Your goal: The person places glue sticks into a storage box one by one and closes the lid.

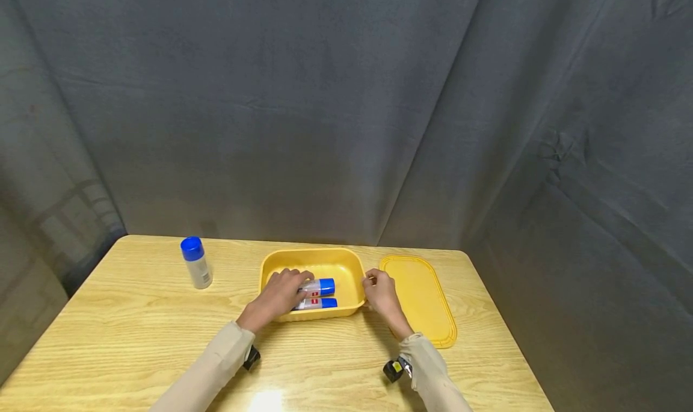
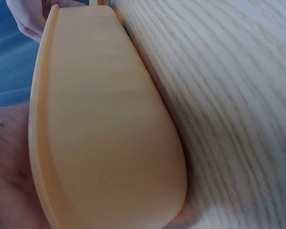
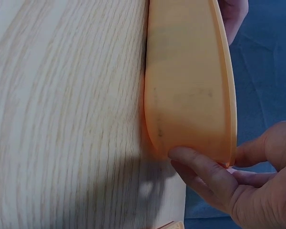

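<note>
Toward the back of the worktop [image 1: 319,361], before the curtain [image 1: 281,111], sits a box [image 1: 349,270]. In it lie a rear bottle [image 1: 325,287] and, just before it, a front bottle [image 1: 325,304], caps to the right. Left fingers [image 1: 293,275] are at the bottles' left ends; right fingers [image 3: 205,169] touch the box's right end. Right of the box lies a lid [image 1: 419,298]; well to its left stands an upright bottle [image 1: 197,266].

Grey drapes [image 1: 271,111] behind a table [image 1: 135,334] suggest a booth.

Box [image 1: 346,273] and lid [image 1: 419,298] are yellow; bottle caps [image 1: 327,287] are blue; wood-grained table [image 1: 108,328] is pale; curtain [image 1: 271,99] is grey; sleeves [image 1: 213,364] are beige.
</note>
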The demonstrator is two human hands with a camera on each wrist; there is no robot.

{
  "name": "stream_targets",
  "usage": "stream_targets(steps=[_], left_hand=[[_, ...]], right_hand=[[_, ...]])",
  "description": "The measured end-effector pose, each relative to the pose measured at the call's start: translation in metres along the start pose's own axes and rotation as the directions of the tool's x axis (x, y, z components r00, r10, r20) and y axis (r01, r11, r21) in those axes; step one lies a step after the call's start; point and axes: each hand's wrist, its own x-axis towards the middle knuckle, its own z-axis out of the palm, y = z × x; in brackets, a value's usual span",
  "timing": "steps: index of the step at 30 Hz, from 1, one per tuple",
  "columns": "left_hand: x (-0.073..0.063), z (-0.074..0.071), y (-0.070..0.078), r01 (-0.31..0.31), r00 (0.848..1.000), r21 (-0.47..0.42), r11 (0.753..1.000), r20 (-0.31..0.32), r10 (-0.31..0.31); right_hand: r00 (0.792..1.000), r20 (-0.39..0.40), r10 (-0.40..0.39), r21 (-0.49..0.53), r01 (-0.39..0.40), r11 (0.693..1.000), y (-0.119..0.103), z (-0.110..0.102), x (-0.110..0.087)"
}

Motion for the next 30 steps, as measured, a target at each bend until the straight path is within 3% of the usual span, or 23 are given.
stream_targets(steps=[14, 25, 30], left_hand=[[-0.007, -0.004, 0.0, -0.002, 0.996, 0.051, 0.999, -0.086, 0.006], [-0.011, -0.003, -0.004, 0.012, 0.99, 0.029, 1.0, -0.141, -0.008], [-0.011, -0.005, -0.006, -0.021, 0.974, -0.006, 1.0, -0.227, 0.02]], right_hand=[[0.997, 0.024, 0.072, 0.049, -0.073, 0.996, -0.001, -0.001, -0.003], [0.997, 0.017, 0.081, 0.065, -0.082, 0.995, 0.003, -0.001, -0.001], [0.997, 0.02, 0.079, 0.076, -0.08, 0.994, 0.002, -0.002, -0.001]])
